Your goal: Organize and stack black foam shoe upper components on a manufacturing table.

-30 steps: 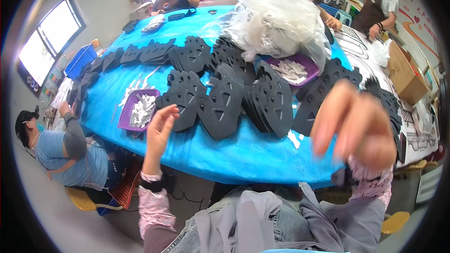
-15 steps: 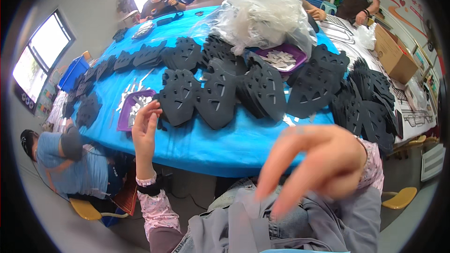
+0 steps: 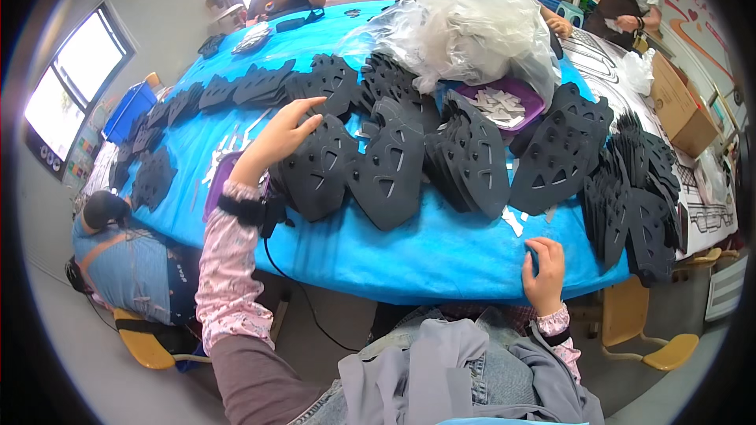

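Observation:
My left hand [image 3: 282,140] reaches over the purple tray [image 3: 214,198] to the top of a stack of black perforated foam pieces [image 3: 316,177]. Its fingers are stretched out, index finger and thumb apart, with nothing visible between them. Whether the fingertips touch the foam I cannot tell. My right hand [image 3: 545,274] is at the table's near edge, fingers loosely bent and apart, holding nothing I can see. Beyond it lie a few white strips [image 3: 513,222]. More stacks of black pieces [image 3: 386,169] stand side by side in front of me.
A big clear plastic bag [image 3: 472,24] rests behind a second purple tray [image 3: 529,102] of white strips. Blue sheeting [image 3: 354,260] covers the table. A cardboard box [image 3: 683,106] stands at right, a blue bin [image 3: 130,110] at left. Several people sit or stand around the table.
My left hand has moved from beside the purple tray up and over to the foam stack. My right hand has dropped from close to the camera to the table's near edge. The view has shifted slightly.

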